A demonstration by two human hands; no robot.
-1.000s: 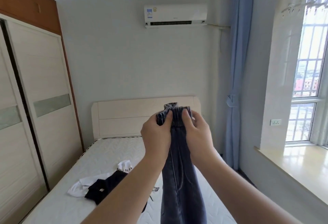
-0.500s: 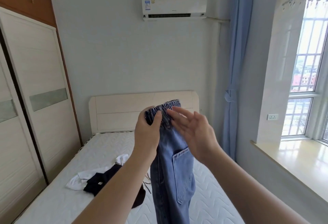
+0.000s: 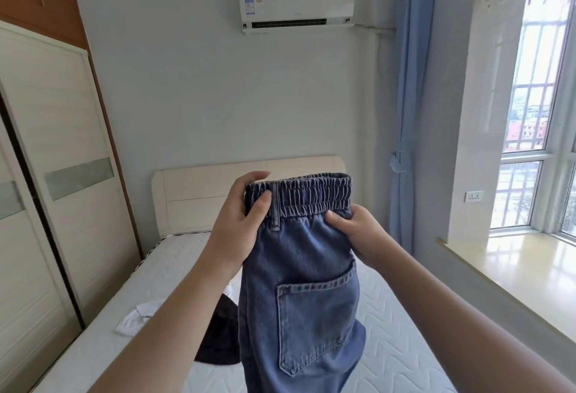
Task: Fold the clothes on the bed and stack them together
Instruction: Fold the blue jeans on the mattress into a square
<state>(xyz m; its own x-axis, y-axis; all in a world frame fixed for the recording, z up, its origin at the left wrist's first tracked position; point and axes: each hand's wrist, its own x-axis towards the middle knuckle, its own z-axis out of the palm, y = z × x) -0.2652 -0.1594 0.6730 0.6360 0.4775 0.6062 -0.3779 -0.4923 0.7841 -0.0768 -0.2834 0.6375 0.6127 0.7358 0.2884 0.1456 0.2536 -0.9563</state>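
A pair of blue jeans with an elastic waistband hangs in the air above the bed, its back pocket facing me. My left hand pinches the left end of the waistband, thumb in front. My right hand grips the denim just under the right end of the waistband. The legs drop out of view at the bottom. Behind the jeans, on the mattress, lie a dark garment and a white garment, both partly hidden by my left forearm.
A sliding-door wardrobe stands close along the bed's left side. The cream headboard is against the far wall. A blue curtain hangs beside a window sill on the right.
The waistband was bunched between both hands, then my right hand let go. Now it grips the right end, and the waistband is spread wide with the back pocket facing me.
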